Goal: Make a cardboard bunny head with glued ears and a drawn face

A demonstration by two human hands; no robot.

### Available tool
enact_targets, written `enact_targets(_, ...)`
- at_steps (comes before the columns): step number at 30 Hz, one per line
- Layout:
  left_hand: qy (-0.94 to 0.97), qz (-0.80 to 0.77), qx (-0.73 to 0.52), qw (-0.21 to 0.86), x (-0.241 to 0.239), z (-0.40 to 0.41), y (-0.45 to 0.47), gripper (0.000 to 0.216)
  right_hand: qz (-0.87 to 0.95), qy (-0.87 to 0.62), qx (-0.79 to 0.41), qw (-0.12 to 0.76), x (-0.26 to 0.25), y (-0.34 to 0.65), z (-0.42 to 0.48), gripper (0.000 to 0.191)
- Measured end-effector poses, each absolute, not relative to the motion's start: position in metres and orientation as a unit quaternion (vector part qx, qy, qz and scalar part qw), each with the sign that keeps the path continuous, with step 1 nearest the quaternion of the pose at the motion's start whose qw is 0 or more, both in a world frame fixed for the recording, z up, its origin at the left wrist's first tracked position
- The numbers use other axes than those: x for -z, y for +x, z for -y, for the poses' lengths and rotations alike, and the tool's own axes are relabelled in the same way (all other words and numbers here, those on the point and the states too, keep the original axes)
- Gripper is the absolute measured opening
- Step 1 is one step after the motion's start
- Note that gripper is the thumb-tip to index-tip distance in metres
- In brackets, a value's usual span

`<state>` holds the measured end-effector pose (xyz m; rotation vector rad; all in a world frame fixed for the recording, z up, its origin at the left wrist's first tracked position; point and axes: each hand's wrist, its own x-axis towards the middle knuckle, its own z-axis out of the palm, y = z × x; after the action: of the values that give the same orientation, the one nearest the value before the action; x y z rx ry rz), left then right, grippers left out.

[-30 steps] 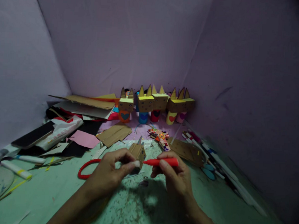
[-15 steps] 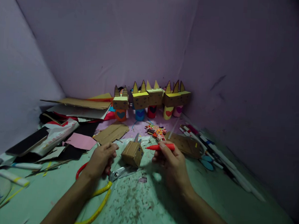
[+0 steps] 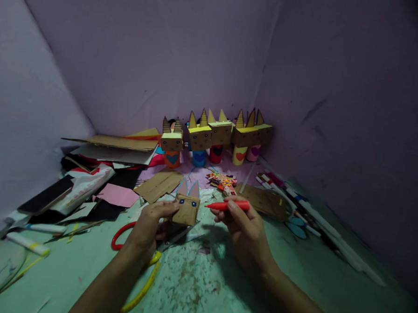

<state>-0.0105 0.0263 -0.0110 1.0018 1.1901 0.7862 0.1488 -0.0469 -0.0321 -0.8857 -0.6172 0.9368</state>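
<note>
Currently, head view: your left hand (image 3: 149, 223), pinching 1 cardboard box (image 3: 186, 214) with 2 pointed ears and 2 eyes, held over the middle of the tabletop (image 3: 191, 295). Your right hand (image 3: 243, 224), pinching 1 red marker (image 3: 235, 205), tip near the box, apart. Scissors (image 3: 145, 288), 1 pair, partly hidden by your left hand. Behind: 5 box-headed figures (image 3: 200, 139), upright.

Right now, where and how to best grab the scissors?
Probably by the yellow handle, coming from the person's near right: its outer curve shows uncovered and bows that way. The left forearm crosses between it and the red handle, hampering the left side, and the blades point away from the person.
</note>
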Motion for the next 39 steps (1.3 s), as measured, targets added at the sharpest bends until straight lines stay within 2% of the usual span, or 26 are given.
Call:
enact_targets(4, 0.404, -0.526, -0.356, 0.658, 0.012, -0.015, -0.011, 0.027, 0.419, -0.481, -0.267, 0.722, 0.035, 0.145, 0.061, 0.012)
enact_targets(8, 0.41, -0.525, -0.352, 0.657, 0.013, -0.012, -0.007, 0.029, 0.487, -0.51, -0.191, 0.683, 0.042, 0.144, 0.066, 0.008)
enact_targets(12, 0.406, -0.52, -0.346, 0.667, 0.012, -0.013, -0.008, 0.024, 0.545, -0.5, -0.202, 0.641, 0.046, 0.145, 0.065, 0.003)
enact_targets(24, 0.399, -0.517, -0.35, 0.672, 0.011, -0.014, -0.006, 0.018, 0.566, -0.514, -0.201, 0.613, 0.051, 0.141, 0.06, 0.004)
enact_targets(39, 0.408, -0.529, -0.342, 0.661, 0.012, -0.015, -0.006, 0.018, 0.562, -0.511, -0.212, 0.615, 0.052, 0.141, 0.058, 0.003)
